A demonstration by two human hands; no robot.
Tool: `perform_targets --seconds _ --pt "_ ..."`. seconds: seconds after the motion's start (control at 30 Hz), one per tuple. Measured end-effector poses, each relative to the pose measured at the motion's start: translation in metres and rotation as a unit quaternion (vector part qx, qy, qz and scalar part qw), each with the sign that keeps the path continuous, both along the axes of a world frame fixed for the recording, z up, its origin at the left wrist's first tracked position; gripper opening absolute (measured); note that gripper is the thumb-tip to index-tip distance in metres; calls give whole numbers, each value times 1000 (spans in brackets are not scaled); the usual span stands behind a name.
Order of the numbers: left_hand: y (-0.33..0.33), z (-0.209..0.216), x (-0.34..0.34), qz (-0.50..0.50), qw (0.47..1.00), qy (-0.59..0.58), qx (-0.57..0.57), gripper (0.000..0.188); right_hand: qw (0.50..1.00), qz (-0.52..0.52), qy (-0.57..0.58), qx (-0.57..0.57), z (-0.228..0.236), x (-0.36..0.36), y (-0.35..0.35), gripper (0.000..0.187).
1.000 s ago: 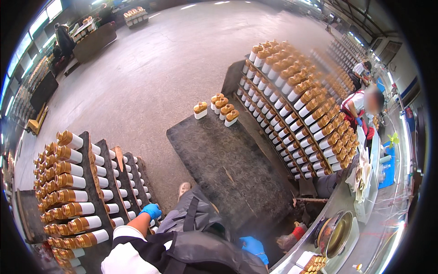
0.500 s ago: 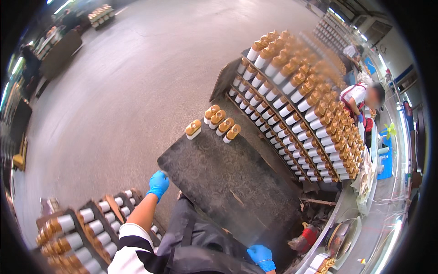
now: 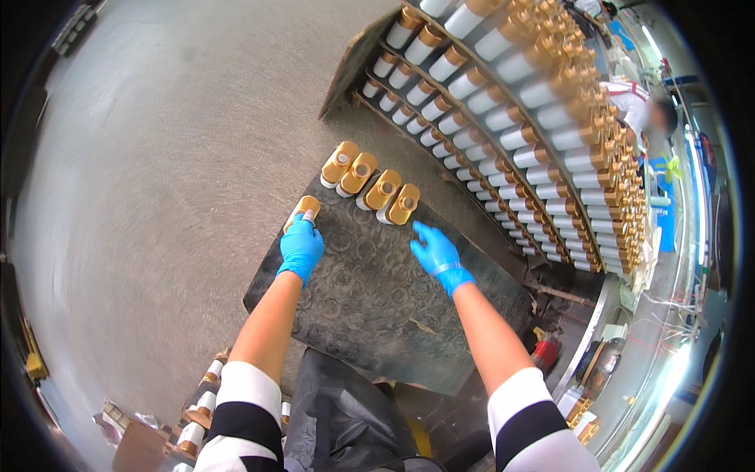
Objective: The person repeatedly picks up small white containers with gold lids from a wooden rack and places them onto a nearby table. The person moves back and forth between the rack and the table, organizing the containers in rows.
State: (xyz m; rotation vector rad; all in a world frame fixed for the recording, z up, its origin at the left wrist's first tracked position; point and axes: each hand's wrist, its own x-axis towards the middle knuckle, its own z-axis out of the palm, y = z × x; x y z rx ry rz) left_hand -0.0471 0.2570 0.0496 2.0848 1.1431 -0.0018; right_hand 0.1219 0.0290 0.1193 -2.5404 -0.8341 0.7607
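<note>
A dark, worn board (image 3: 354,275) lies in front of me. Along its far edge stands a row of several gold-topped white bottles (image 3: 379,190) with narrow necks. One more bottle (image 3: 305,208) is near the board's left edge, and the fingers of my blue-gloved left hand (image 3: 302,245) are closed around its near end. My gloved right hand (image 3: 437,253) hovers over the right part of the board, fingers apart and holding nothing, just short of the row's right-hand bottle.
A tall stack of tiered boards (image 3: 503,141) full of similar bottles rises beyond the board on the right. A worker in a white top (image 3: 629,106) is behind it. More bottles (image 3: 191,436) lie at lower left. A red object (image 3: 544,350) sits at the right below a metal edge.
Both my hands have reached forward over the board. My left hand has taken hold of the lone bottle at the left. My view has shifted closer to the board and stack.
</note>
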Motion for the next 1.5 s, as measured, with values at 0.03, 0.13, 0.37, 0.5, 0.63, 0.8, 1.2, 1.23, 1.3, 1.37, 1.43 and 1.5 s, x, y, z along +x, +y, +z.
perform_targets --seconds 0.03,0.13,0.37,0.5,0.63,0.8,1.2,1.23,1.3,1.37,1.43,1.5 --pt "1 8 8 -56 996 63 -3 36 999 -32 -7 -14 -17 14 12 51" --pt "-1 -19 6 -94 994 36 38 41 989 -140 -7 -39 -67 41 45 54" --pt "18 -19 35 -31 995 88 -16 49 928 -368 -2 -63 -62 42 118 55" --pt "38 14 68 -136 973 187 -13 54 906 -414 22 -86 -78 43 125 54" --pt "39 37 112 -276 934 221 46 57 904 -416 54 -75 -78 46 135 50" --pt "31 43 156 -347 887 284 114 50 883 -454 110 -53 -87 52 136 49" --pt "43 27 201 -393 833 368 128 52 894 -439 71 -54 -95 47 113 44" --pt "41 25 203 -371 836 383 127 53 889 -445 94 -56 -96 48 114 44" --pt "40 20 208 -371 838 378 135 55 886 -450 93 -63 -98 47 116 49" --pt "38 28 220 -365 833 400 108 62 882 -458 86 -66 -99 48 119 51" --pt "39 18 219 -317 864 386 65 65 879 -458 118 -69 -103 52 114 50" --pt "39 20 220 -275 884 377 13 69 878 -454 134 -73 -102 54 112 49"
